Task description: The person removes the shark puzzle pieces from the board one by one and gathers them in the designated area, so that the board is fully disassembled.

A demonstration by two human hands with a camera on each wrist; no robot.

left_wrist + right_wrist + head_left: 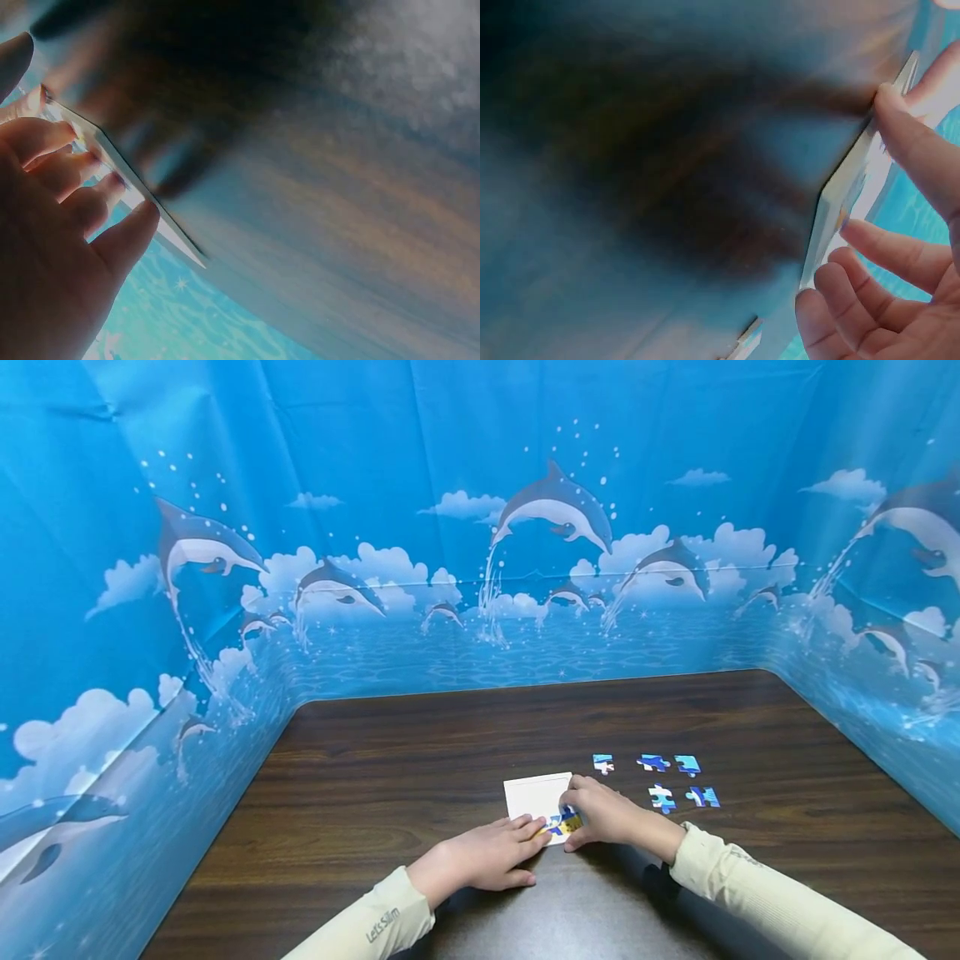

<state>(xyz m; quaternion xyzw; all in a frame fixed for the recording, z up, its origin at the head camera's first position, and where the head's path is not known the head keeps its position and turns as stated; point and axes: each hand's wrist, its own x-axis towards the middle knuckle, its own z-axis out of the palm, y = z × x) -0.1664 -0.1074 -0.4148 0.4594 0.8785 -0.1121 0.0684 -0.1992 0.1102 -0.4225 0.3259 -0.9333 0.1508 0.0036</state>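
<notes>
A small white puzzle tray (534,795) lies on the table, with yellow and blue jigsaw pieces (555,823) along its near side. My left hand (501,852) lies flat at the tray's left near corner, fingertips on the pieces and the thumb on the table. In the left wrist view its fingers (90,191) spread along the tray edge. My right hand (603,812) arches over the tray's right side. The right wrist view shows its thumb (891,101) on the tray rim and index fingertip touching the tray face, well apart, the other fingers loosely bent.
Several loose blue and white jigsaw pieces (662,798) lie on the dark wooden table (390,760), right of and beyond the tray. A blue dolphin-print curtain (450,643) surrounds the table's back and sides.
</notes>
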